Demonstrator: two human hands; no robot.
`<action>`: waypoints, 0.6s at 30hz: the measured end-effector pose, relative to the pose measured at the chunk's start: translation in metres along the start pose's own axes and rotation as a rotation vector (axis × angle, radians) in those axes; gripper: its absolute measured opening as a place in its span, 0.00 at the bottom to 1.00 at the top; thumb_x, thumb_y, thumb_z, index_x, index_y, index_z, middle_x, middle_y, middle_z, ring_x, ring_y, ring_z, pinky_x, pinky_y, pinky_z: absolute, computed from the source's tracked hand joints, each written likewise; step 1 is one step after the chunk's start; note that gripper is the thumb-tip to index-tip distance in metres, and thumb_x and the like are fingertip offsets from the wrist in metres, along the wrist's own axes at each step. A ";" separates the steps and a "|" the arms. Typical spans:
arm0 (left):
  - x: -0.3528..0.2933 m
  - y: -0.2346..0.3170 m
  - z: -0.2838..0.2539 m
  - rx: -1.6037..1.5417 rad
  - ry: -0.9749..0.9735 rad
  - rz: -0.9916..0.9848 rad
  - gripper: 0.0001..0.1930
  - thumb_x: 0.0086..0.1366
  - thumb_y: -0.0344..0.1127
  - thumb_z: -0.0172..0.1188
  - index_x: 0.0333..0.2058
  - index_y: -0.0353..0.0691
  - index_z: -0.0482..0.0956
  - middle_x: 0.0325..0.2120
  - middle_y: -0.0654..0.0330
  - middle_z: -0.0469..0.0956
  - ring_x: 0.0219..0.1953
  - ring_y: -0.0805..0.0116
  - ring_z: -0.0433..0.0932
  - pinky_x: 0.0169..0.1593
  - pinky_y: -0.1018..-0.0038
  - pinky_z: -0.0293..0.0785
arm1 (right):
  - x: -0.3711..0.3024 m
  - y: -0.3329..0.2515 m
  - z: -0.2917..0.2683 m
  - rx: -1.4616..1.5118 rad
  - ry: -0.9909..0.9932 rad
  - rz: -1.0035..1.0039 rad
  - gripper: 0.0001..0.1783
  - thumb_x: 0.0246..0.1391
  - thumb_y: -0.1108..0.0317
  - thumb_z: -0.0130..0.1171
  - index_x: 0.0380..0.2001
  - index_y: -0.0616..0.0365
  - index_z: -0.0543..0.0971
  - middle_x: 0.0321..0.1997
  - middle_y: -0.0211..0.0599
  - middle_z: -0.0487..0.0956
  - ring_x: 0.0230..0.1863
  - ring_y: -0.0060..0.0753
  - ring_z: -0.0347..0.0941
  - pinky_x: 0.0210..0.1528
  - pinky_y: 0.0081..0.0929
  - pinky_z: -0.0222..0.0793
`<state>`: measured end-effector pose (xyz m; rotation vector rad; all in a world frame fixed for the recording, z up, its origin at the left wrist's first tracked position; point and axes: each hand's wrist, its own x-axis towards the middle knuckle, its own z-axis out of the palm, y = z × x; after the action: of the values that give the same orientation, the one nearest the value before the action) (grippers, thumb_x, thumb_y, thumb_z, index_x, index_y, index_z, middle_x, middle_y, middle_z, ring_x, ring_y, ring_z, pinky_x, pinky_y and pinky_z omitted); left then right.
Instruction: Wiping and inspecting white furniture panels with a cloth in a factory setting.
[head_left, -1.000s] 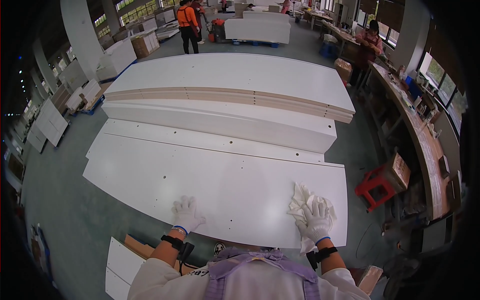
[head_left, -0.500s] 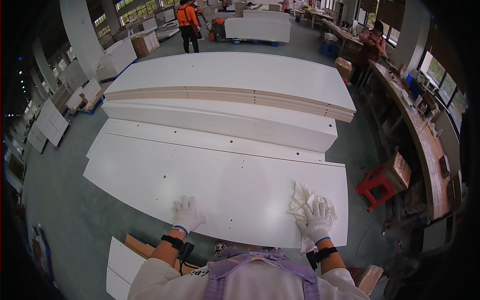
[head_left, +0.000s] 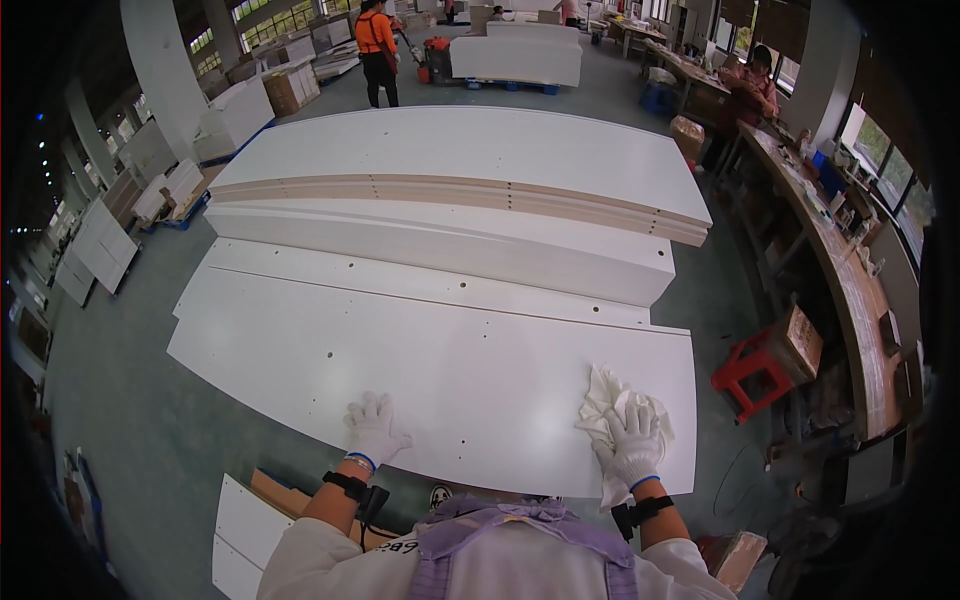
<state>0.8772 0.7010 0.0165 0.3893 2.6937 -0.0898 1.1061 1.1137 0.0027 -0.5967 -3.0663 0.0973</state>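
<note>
A long white panel (head_left: 400, 350) with small drilled holes and a thin groove lies flat in front of me. My left hand (head_left: 374, 428), in a white knit glove, rests open on its near edge, fingers spread and holding nothing. Toward the panel's right end lies a crumpled white cloth (head_left: 598, 398). My right hand (head_left: 635, 440), gloved the same way, lies on top of this cloth with fingers stretched out, pressing it to the surface. Folds of cloth stick out around the hand and below the wrist; the palm's underside is hidden.
Beyond the panel stand stacked white boards (head_left: 450, 140) with bare brown edges. A red stool (head_left: 750, 372) and a long workbench (head_left: 845, 290) are on the right. Below left lies another white panel (head_left: 245, 535). A person in orange (head_left: 376, 40) stands far off; another person (head_left: 745, 90) is by the bench.
Both my hands and the cloth stay in the same place. In the background, the person in orange and the person by the bench have shifted their posture slightly.
</note>
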 end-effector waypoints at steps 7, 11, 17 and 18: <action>0.001 0.001 0.000 0.001 -0.004 -0.001 0.55 0.53 0.66 0.65 0.72 0.48 0.48 0.72 0.44 0.43 0.69 0.25 0.45 0.69 0.39 0.45 | 0.000 0.003 0.007 -0.001 0.018 -0.005 0.41 0.46 0.40 0.62 0.64 0.38 0.69 0.68 0.46 0.63 0.71 0.60 0.51 0.72 0.65 0.40; 0.001 -0.001 0.003 0.000 0.003 0.003 0.56 0.53 0.67 0.65 0.72 0.48 0.48 0.72 0.44 0.43 0.69 0.25 0.45 0.68 0.38 0.45 | 0.001 0.002 0.004 0.004 -0.002 0.001 0.41 0.46 0.39 0.62 0.64 0.38 0.69 0.69 0.46 0.62 0.72 0.60 0.50 0.72 0.65 0.40; 0.003 0.000 0.002 -0.007 0.000 0.004 0.57 0.52 0.66 0.66 0.72 0.47 0.48 0.72 0.43 0.44 0.69 0.25 0.45 0.68 0.38 0.44 | 0.000 0.002 0.005 0.013 -0.012 0.012 0.41 0.46 0.40 0.62 0.64 0.38 0.69 0.69 0.46 0.62 0.72 0.60 0.50 0.72 0.65 0.40; 0.003 -0.001 0.003 -0.007 0.000 0.003 0.57 0.52 0.66 0.66 0.72 0.47 0.48 0.72 0.43 0.44 0.69 0.25 0.45 0.68 0.38 0.44 | 0.000 0.002 0.004 0.014 -0.013 0.012 0.41 0.46 0.40 0.62 0.64 0.38 0.68 0.69 0.45 0.61 0.72 0.60 0.50 0.72 0.65 0.40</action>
<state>0.8758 0.7002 0.0126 0.3910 2.6923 -0.0799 1.1063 1.1154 -0.0018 -0.6165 -3.0718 0.1224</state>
